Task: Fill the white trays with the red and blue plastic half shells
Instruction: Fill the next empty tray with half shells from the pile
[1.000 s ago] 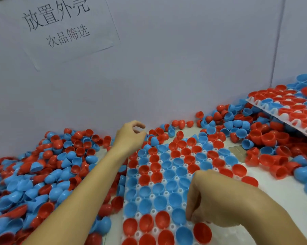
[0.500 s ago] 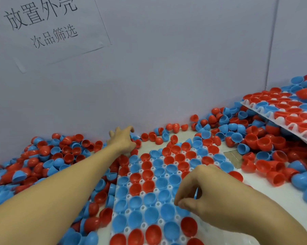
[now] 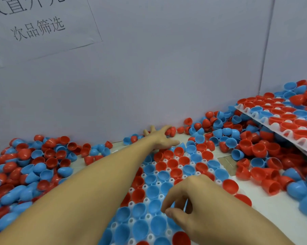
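Reaching far forward with the left hand, fingers spread flat over loose red and blue half shells against the back wall; hovering the right hand over the near white tray, fingers curled toward the thumb, whether pinching anything being impossible to tell; filling most tray pockets with shells; lying tilted at the right, a second filled tray on the heaped surface

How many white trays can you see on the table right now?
2. One white tray lies flat under the hands, nearly full of shells. A second filled tray sits tilted on the loose shells at the right edge, partly cut off; others may be hidden.
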{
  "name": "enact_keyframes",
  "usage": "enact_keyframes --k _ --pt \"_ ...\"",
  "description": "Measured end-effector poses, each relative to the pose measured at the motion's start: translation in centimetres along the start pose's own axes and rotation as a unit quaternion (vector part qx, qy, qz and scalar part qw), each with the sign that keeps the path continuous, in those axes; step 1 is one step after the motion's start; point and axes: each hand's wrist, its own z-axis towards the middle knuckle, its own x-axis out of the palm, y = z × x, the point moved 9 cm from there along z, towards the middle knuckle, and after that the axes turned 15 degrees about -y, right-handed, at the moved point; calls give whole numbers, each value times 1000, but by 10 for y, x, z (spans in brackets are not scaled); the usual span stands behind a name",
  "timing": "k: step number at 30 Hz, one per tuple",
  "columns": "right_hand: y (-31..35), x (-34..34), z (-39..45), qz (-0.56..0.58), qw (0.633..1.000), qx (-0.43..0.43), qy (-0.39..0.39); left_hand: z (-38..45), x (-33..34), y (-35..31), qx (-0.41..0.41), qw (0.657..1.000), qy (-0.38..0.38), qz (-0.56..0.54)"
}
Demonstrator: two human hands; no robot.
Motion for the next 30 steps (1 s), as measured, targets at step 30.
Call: enact_keyframes --k 30 --pt "-7 4 3 -18 1000 18 -7 -10 -11 60 -187 978 -72 65"
